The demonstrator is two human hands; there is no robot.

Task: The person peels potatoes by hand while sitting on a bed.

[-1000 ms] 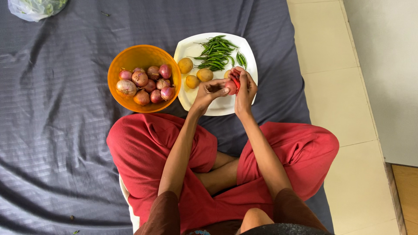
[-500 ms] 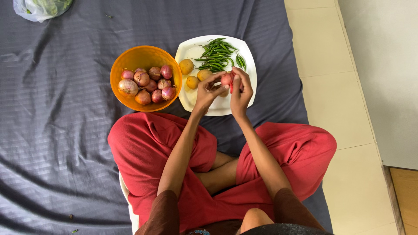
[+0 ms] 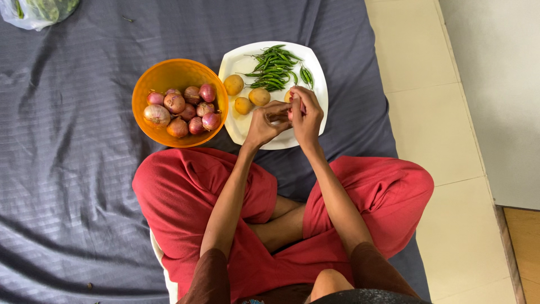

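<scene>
Both hands over the near-right part of the white plate (image 3: 239,126), which is my ref for everything. Left hand (image 3: 263,125) fingers curled, tips pinched in toward the small onion (image 3: 293,106); right hand (image 3: 306,115) wrapped round it from the right side, so the onion sits btwn both hands, mostly covered, only a pink-red sliver showing w/ a bit of red at the fingers; can't tell if that red is skin or sth else. Onion is held just above the plate's near-right area, can't tell if it touches the plate. On the plate: green chillies (image 3: 275,70) piled at the far side, three small yellowish potatoes (image 3: 234,85) in the left-centre, nearest one just beside my left fingertips. Orange bowl (image 3: 169,73) directly left of the plate, rims touching or nearly so, holds approx ten red onions (image 3: 180,110) bunched at its near side. Plate and bowl both sit on a dark grey striped sheet (image 3: 67,141). Near side of the plate: my crossed legs in red trousers (image 3: 185,191). Far-left of the plate, at the pic corner, a clear plastic bag (image 3: 34,11) w/ greens inside. Right of the plate, past the sheet edge, cream floor tiles (image 3: 427,124).
</scene>
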